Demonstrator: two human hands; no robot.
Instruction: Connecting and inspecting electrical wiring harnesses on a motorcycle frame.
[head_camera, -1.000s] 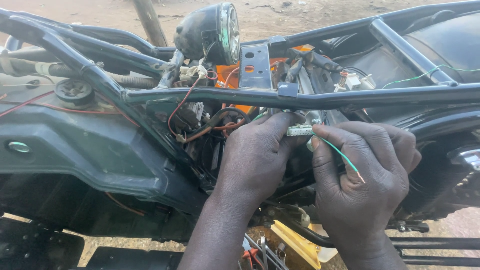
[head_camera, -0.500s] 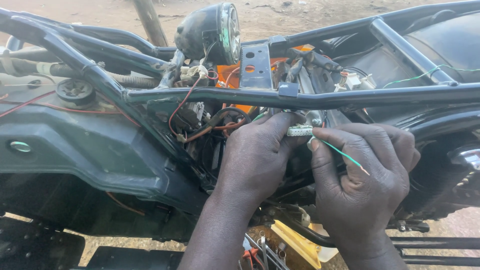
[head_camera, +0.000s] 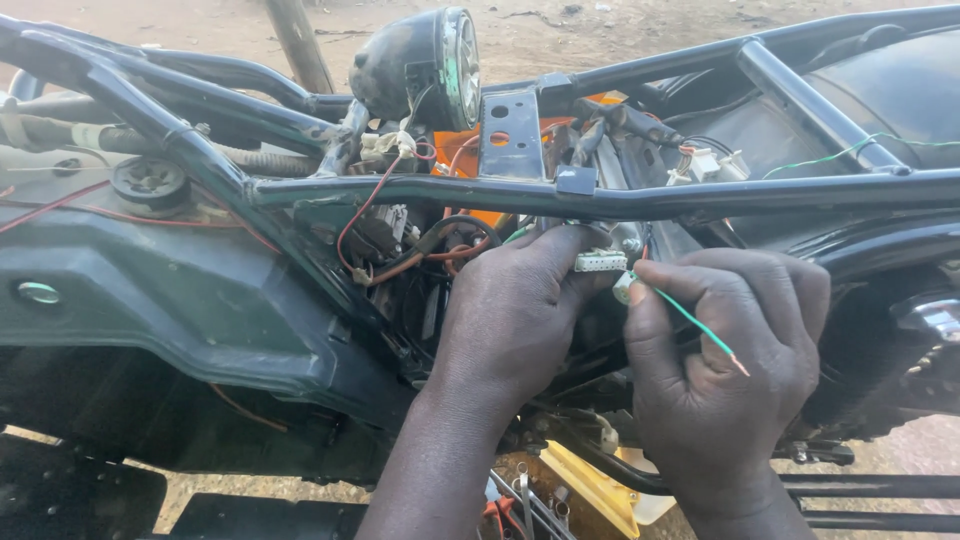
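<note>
Your left hand (head_camera: 515, 315) pinches the white connector (head_camera: 600, 261) just beneath the black frame tube (head_camera: 440, 190). Your right hand (head_camera: 725, 365), just beside it, pinches the green wire (head_camera: 695, 322) at the connector's right end.

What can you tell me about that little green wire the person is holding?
The green wire is thin, with shiny green plastic-looking insulation and a bare coppery tip at its free end. It lies slanted across the back of the right hand, whose fingers pinch its upper end. That end meets a small pale piece beside the white connector held by the left hand. It looks short and nearly straight.
</note>
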